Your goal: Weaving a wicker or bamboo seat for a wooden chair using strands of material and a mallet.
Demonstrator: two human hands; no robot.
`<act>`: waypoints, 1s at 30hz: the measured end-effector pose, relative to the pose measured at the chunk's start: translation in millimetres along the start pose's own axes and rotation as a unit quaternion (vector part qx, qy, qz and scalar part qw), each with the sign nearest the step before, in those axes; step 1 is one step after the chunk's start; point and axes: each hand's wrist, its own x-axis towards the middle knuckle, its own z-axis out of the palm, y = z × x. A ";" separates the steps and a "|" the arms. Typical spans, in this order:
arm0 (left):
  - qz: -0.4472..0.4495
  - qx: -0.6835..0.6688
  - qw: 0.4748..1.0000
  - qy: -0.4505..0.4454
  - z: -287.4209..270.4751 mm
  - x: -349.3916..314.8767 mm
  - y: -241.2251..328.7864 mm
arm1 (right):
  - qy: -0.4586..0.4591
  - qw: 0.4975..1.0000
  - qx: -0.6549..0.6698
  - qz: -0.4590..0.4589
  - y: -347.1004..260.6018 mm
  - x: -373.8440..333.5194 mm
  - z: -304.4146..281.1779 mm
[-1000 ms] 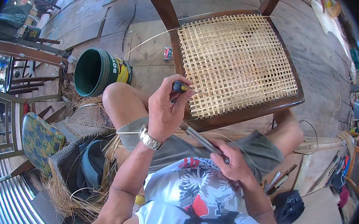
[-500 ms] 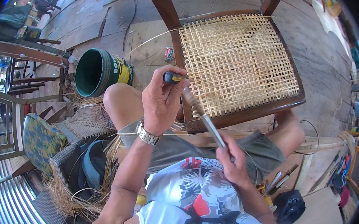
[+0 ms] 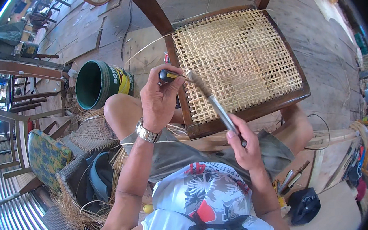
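Observation:
My left hand (image 3: 161, 97), with a metal watch at the wrist, grips a screwdriver (image 3: 170, 75) by its black-and-yellow handle, at the left rail of a wooden chair (image 3: 248, 112). The screwdriver's tip is hard to make out at the edge of the woven cane seat (image 3: 241, 60). Over the seat's near left part, my right hand (image 3: 245, 143) is closed round the lower end of a long metal tool (image 3: 222, 112). This tool has a silver shaft and a brown far end, which reaches close to the screwdriver. A pale cane strand trails left from the seat.
A dark green bucket (image 3: 97, 84) lies tipped on its side at the left. Below it are a patterned cushion (image 3: 47, 148) and a heap of loose cane fibre (image 3: 75, 207). My bent legs flank the chair's near side. A black bag (image 3: 304, 206) and several hand tools lie at the lower right.
My right hand has moved up and slightly right with the metal tool, which is less blurred now. My left hand keeps its grip on the screwdriver. The whole view has shifted a little.

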 end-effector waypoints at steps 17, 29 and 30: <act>0.066 0.096 0.989 -0.095 -3.7 38.3 -0.7 | -0.028 0.999 -0.032 -0.003 0.0 19.4 -8.6; 0.059 0.025 0.998 -0.019 -11.5 23.2 -10.6 | -0.015 0.999 -0.029 -0.022 -2.5 10.7 -10.2; 0.052 -0.035 0.998 0.003 -14.5 16.6 -9.0 | -0.006 1.000 -0.007 0.016 -3.5 -1.2 -10.7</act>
